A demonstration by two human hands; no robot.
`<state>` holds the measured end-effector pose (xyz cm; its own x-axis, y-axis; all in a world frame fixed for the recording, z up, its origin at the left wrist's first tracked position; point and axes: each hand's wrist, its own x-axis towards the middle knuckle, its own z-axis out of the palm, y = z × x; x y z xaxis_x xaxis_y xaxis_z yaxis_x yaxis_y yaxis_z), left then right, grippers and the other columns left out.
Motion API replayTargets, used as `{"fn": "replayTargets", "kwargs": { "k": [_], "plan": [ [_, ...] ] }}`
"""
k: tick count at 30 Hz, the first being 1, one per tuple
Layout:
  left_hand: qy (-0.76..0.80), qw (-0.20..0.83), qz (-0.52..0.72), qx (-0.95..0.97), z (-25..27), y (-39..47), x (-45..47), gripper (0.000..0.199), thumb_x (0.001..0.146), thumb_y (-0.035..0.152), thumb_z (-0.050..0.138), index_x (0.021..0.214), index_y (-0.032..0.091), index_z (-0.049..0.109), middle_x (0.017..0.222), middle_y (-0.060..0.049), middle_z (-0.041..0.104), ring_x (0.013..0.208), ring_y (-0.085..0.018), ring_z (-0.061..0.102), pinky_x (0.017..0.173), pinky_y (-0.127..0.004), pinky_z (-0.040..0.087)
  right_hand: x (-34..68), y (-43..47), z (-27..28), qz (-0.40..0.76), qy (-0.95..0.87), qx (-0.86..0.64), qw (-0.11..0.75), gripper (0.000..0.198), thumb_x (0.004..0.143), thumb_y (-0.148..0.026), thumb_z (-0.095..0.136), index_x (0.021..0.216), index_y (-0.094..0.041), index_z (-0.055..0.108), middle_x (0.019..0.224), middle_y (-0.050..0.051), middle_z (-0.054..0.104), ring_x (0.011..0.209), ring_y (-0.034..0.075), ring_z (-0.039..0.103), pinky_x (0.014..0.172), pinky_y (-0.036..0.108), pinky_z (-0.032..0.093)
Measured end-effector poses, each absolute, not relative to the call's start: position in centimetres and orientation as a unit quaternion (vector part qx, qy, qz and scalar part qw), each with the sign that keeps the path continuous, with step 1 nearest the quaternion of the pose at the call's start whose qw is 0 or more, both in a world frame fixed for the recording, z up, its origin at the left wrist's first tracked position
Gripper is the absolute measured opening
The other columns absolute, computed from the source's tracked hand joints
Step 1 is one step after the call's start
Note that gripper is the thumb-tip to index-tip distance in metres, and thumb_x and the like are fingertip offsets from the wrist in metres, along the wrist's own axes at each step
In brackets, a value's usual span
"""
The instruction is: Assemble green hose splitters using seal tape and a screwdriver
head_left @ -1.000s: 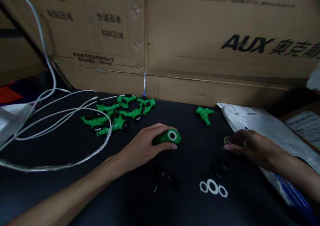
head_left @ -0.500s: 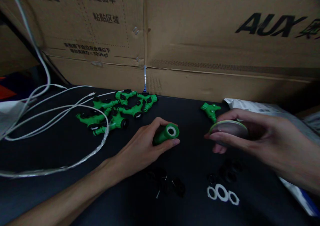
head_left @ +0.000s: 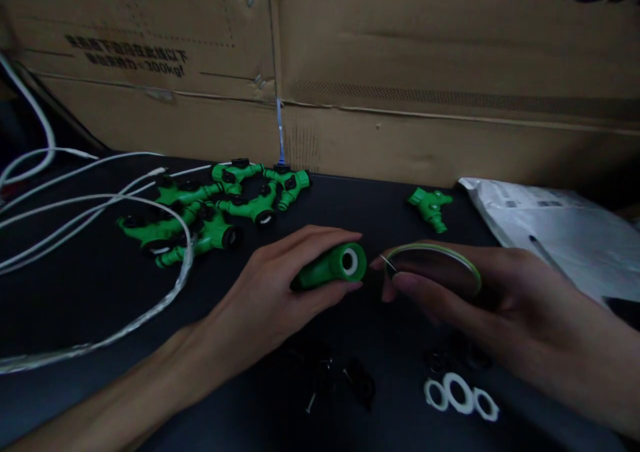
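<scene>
In my left hand [head_left: 285,292] is a green plastic hose fitting [head_left: 325,269], its open end turned toward my right side with a white ring inside. My right hand [head_left: 480,299] grips a round, flat, dark disc [head_left: 440,269] with a yellow-green rim. A thin, pale, pointed piece [head_left: 389,263] sticks out by the right fingertips; its kind is unclear. The two hands are close together but apart. Below them lie three white rings [head_left: 459,393], black parts [head_left: 361,380] and small screws [head_left: 311,402]. Other black rings are partly hidden by my right hand.
Several green hose splitters [head_left: 250,209] with black valves lie at the back left, and another green splitter [head_left: 431,207] at the back right. White cables [head_left: 183,272] loop on the left. A white plastic bag [head_left: 530,222] lies right. A cardboard box [head_left: 400,59] walls the back.
My right hand has moved left with the disc, nearer the green fitting. The pointed piece now shows at its fingertips. The view has tilted down and turned slightly.
</scene>
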<state>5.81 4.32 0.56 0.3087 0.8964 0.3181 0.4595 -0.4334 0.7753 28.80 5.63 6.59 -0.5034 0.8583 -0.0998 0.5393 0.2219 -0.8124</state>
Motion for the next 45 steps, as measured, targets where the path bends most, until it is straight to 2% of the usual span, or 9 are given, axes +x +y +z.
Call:
{"fn": "replayTargets", "kwargs": {
  "k": [3,7,12,16,19,26,30,34,45],
  "plan": [
    [0.434,0.264,0.378,0.774,0.6,4.3,5.9,0.037,0.093,0.029,0.073,0.129,0.029,0.066,0.128,-0.001,0.072,0.115,-0.021,0.071,0.103,-0.032,0.056,28.7,5.5,6.3,0.398,-0.76,-0.468,0.21,0.022,0.093,-0.046,0.064,0.096,-0.028,0.076,0.08,-0.003,0.077,0.069,0.017,0.068,0.057,0.021,0.053],
    [0.417,0.246,0.38,0.788,0.7,4.4,6.0,0.031,0.092,0.027,0.074,0.122,0.026,0.069,0.121,-0.002,0.075,0.108,-0.019,0.073,0.098,-0.028,0.058,28.5,5.3,5.9,0.395,-0.747,-0.474,0.247,0.02,0.089,-0.044,0.066,0.082,-0.027,0.075,0.069,-0.004,0.074,0.063,0.017,0.068,0.049,0.021,0.051],
    [0.437,0.22,0.383,0.784,0.7,4.3,6.0,0.025,0.09,0.025,0.076,0.115,0.027,0.072,0.114,-0.001,0.077,0.1,-0.02,0.075,0.093,-0.029,0.061,28.1,5.2,5.6,0.39,-0.734,-0.484,0.274,0.017,0.086,-0.041,0.068,0.083,-0.026,0.078,0.07,-0.003,0.075,0.065,0.018,0.068,0.051,0.021,0.054],
    [0.453,0.208,0.374,0.782,0.6,3.9,6.1,0.028,0.089,0.028,0.075,0.117,0.03,0.073,0.117,-0.001,0.077,0.1,-0.022,0.075,0.095,-0.034,0.062,27.9,5.1,5.3,0.311,-0.77,-0.49,0.267,0.025,0.087,-0.039,0.064,0.069,-0.024,0.072,0.055,-0.003,0.067,0.051,0.017,0.062,0.039,0.021,0.045],
    [0.453,0.199,0.376,0.783,0.6,3.7,6.0,0.029,0.089,0.029,0.075,0.118,0.032,0.073,0.118,0.0,0.077,0.1,-0.022,0.076,0.095,-0.034,0.063,28.1,4.8,5.0,0.26,-0.794,-0.48,0.269,0.021,0.091,-0.036,0.062,0.074,-0.026,0.07,0.056,-0.005,0.068,0.044,0.013,0.057,0.036,0.02,0.039],
    [0.44,0.189,0.387,0.788,0.6,3.6,6.0,0.026,0.089,0.028,0.075,0.114,0.03,0.073,0.115,0.001,0.079,0.097,-0.021,0.078,0.09,-0.031,0.064,27.9,4.4,4.4,0.219,-0.818,-0.459,0.268,0.017,0.096,-0.031,0.063,0.08,-0.026,0.066,0.066,-0.005,0.072,0.047,0.011,0.061,0.04,0.022,0.039],
    [0.449,0.18,0.388,0.784,0.5,3.7,6.1,0.027,0.087,0.026,0.076,0.114,0.031,0.073,0.115,0.001,0.079,0.097,-0.021,0.078,0.091,-0.033,0.065,27.6,4.2,4.4,0.217,-0.822,-0.453,0.268,0.023,0.099,-0.03,0.059,0.076,-0.024,0.061,0.07,-0.003,0.072,0.052,0.011,0.065,0.044,0.023,0.04],
    [0.453,0.177,0.384,0.785,0.6,3.7,6.2,0.024,0.088,0.028,0.075,0.111,0.032,0.072,0.113,0.002,0.079,0.095,-0.022,0.078,0.088,-0.034,0.065,27.4,3.9,4.4,0.217,-0.827,-0.433,0.285,0.02,0.099,-0.023,0.059,0.08,-0.022,0.059,0.064,-0.006,0.065,0.048,0.007,0.06,0.045,0.021,0.039],
    [0.452,0.181,0.365,0.794,0.5,3.4,5.8,0.024,0.088,0.03,0.076,0.109,0.031,0.066,0.099,0.007,0.08,0.079,-0.016,0.078,0.07,-0.022,0.061,27.4,3.7,4.8,0.251,-0.821,-0.434,0.273,0.018,0.097,-0.019,0.06,0.08,-0.022,0.059,0.061,-0.008,0.061,0.047,0.004,0.057,0.046,0.019,0.037]
  ]
}}
